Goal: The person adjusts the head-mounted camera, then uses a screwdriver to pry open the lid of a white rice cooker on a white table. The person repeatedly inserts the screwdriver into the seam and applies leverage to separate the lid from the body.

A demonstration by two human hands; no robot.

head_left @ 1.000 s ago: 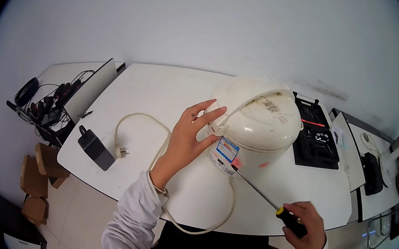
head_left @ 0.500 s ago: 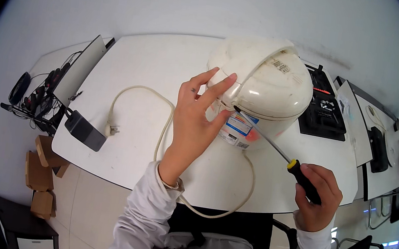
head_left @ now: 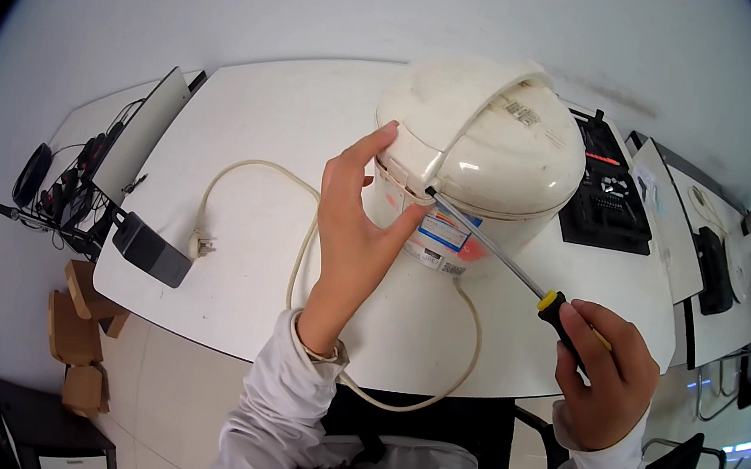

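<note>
A cream rice cooker with a carry handle stands on the white table. My left hand grips its left side, thumb pressed near the lid seam. My right hand holds a screwdriver with a black and yellow handle; its long shaft slants up-left and its tip touches the seam under the lid, next to my left thumb. The cooker's cream power cord loops over the table, and its plug lies at the left.
A black power adapter lies near the table's left edge, beside a leaning laptop. A black tool tray sits right of the cooker. Other desks with devices stand at the far right. Cardboard boxes lie on the floor at the left.
The view has come closer to the cooker. My right hand has raised the screwdriver so that its tip meets the lid seam. My left hand stays on the cooker's side.
</note>
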